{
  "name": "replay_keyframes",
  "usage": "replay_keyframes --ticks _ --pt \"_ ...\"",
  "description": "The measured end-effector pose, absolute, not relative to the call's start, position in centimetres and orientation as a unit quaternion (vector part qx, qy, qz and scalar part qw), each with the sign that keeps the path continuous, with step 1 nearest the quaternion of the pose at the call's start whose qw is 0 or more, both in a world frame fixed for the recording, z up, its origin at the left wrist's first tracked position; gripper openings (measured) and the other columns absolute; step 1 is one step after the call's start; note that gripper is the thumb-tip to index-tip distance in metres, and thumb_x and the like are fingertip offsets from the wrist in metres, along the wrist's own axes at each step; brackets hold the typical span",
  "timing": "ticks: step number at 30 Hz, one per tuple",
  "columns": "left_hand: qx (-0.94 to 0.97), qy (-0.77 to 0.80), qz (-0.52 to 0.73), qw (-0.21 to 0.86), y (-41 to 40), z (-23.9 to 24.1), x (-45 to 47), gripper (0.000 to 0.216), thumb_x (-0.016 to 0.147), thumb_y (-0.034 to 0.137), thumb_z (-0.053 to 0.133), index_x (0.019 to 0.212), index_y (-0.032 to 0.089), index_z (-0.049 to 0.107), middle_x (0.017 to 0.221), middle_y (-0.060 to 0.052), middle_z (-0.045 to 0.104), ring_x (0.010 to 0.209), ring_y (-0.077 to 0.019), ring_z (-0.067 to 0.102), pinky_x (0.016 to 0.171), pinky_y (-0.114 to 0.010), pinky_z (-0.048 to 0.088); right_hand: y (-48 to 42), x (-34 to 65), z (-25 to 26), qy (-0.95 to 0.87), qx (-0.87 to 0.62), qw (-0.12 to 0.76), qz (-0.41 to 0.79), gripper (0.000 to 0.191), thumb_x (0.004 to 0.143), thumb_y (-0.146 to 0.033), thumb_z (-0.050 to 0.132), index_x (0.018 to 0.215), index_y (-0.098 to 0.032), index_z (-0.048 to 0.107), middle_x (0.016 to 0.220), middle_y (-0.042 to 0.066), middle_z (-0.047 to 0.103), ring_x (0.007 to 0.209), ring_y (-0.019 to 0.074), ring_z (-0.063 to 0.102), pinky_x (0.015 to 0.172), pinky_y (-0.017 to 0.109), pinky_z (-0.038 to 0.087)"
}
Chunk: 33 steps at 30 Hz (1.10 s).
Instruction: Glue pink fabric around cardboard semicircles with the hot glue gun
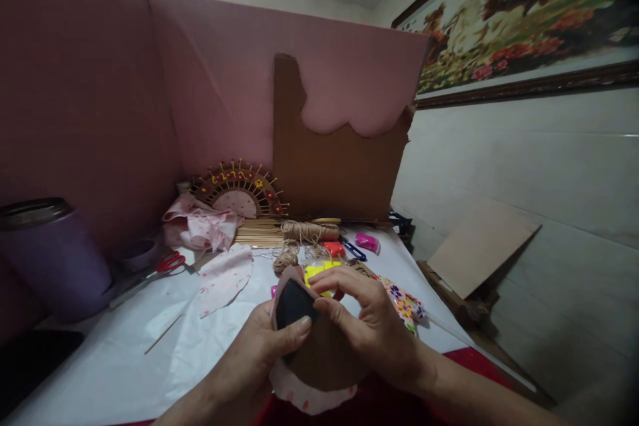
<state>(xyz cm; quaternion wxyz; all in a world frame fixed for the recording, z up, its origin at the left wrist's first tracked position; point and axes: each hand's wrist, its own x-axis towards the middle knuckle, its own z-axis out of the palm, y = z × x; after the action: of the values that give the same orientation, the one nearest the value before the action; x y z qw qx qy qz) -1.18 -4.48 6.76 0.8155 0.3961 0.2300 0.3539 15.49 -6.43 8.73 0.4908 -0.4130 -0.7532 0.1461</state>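
My left hand (269, 336) grips a brown cardboard piece (332, 356) at its left side, thumb on top. A pale pink fabric (314, 399) with red spots lies behind the cardboard and shows past its lower edge. Near my left thumb, the upper left part of the piece has a dark patch (293, 303), with a fabric-like edge around it. My right hand (372, 319) is closed at the upper right edge of the same piece, thumb and fingers pinching there. What exactly sits between those fingertips is hidden.
On the white table (134, 353) lie a cut spotted cloth (227, 279), red scissors (171, 261), a thin stick (163, 334) and a twine roll (309, 231). A decorated fan shape (239, 190) stands at the back. A purple container (54, 259) is left; a ruler (479, 353) lies right.
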Motion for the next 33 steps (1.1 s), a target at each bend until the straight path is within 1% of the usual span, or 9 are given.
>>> replay_keyframes --ticks 3,6,9,13,17,21,24,28,33 --pt "0.389 0.224 0.351 0.822 -4.5 6.5 -1.2 0.024 0.074 0.017 0.070 0.098 0.012 0.071 0.077 -0.010 0.072 0.070 -0.0199 0.067 0.068 -0.027 0.048 -6.1 15.0 8.9 -0.747 -0.428 0.483 0.161 0.010 0.086 -0.022 0.058 0.083 -0.019 0.068 0.084 0.004 0.067 0.079 0.0173 0.060 0.069 0.030 0.047" --pt "0.375 0.211 0.342 0.835 -4.5 6.6 -1.3 0.026 0.076 0.013 0.066 0.102 0.011 0.069 0.079 -0.011 0.072 0.071 -0.0199 0.067 0.069 -0.027 0.048 -5.8 14.5 9.1 -0.721 -0.453 0.477 0.217 0.020 0.090 -0.029 0.054 0.080 -0.019 0.067 0.077 0.001 0.066 0.071 0.0143 0.059 0.063 0.026 0.046" --pt "0.365 0.209 0.338 0.842 -4.5 7.0 -1.4 0.028 0.078 0.011 0.063 0.106 0.011 0.067 0.081 -0.012 0.071 0.073 -0.0197 0.066 0.069 -0.027 0.047 -5.4 14.3 9.3 -0.695 -0.464 0.476 0.275 0.024 0.088 -0.035 0.057 0.075 -0.018 0.067 0.071 0.001 0.065 0.065 0.0132 0.057 0.058 0.024 0.045" --pt "0.364 0.214 0.346 0.838 -4.4 7.3 -1.3 0.026 0.079 0.011 0.062 0.105 0.010 0.067 0.083 -0.013 0.071 0.076 -0.0209 0.067 0.071 -0.028 0.047 -4.9 14.8 9.1 -0.674 -0.437 0.497 0.328 0.022 0.086 -0.036 0.060 0.074 -0.018 0.065 0.068 -0.001 0.061 0.062 0.0120 0.054 0.055 0.023 0.043" --pt "0.371 0.219 0.354 0.830 -4.4 6.9 -1.2 0.026 0.076 0.014 0.067 0.102 0.010 0.068 0.083 -0.013 0.072 0.077 -0.0218 0.067 0.071 -0.028 0.048 -4.8 15.5 8.6 -0.672 -0.409 0.500 0.362 0.028 0.088 -0.040 0.054 0.076 -0.018 0.066 0.070 0.000 0.062 0.065 0.0129 0.055 0.060 0.025 0.045" --pt "0.371 0.240 0.359 0.822 -4.4 6.5 -1.0 0.029 0.072 0.016 0.071 0.101 0.011 0.069 0.083 -0.013 0.073 0.076 -0.0222 0.067 0.070 -0.028 0.048 -4.8 15.7 7.8 -0.662 -0.406 0.500 0.384 0.025 0.086 -0.042 0.058 0.081 -0.019 0.068 0.076 0.002 0.065 0.069 0.0142 0.058 0.062 0.027 0.046" --pt "0.375 0.247 0.352 0.821 -4.4 6.4 -0.9 0.031 0.073 0.016 0.071 0.103 0.011 0.068 0.083 -0.013 0.073 0.075 -0.0220 0.067 0.070 -0.029 0.048 -4.8 15.4 7.5 -0.653 -0.409 0.511 0.382 0.023 0.082 -0.040 0.063 0.079 -0.018 0.069 0.075 0.002 0.065 0.069 0.0145 0.058 0.062 0.027 0.047" --pt "0.392 0.244 0.330 0.823 -4.4 6.3 -0.9 0.033 0.072 0.018 0.072 0.104 0.011 0.068 0.082 -0.012 0.073 0.073 -0.0215 0.067 0.069 -0.029 0.047 -4.5 15.0 7.3 -0.653 -0.418 0.515 0.365 0.024 0.084 -0.038 0.061 0.075 -0.018 0.069 0.074 0.003 0.066 0.069 0.0150 0.058 0.062 0.027 0.048" --pt "0.398 0.231 0.336 0.822 -4.5 6.2 -0.8 0.029 0.075 0.015 0.069 0.103 0.009 0.069 0.079 -0.012 0.072 0.072 -0.0206 0.067 0.070 -0.029 0.047 -3.9 14.7 7.1 -0.626 -0.417 0.537 0.382 0.023 0.080 -0.039 0.065 0.074 -0.017 0.069 0.071 0.002 0.065 0.067 0.0149 0.057 0.063 0.028 0.048"
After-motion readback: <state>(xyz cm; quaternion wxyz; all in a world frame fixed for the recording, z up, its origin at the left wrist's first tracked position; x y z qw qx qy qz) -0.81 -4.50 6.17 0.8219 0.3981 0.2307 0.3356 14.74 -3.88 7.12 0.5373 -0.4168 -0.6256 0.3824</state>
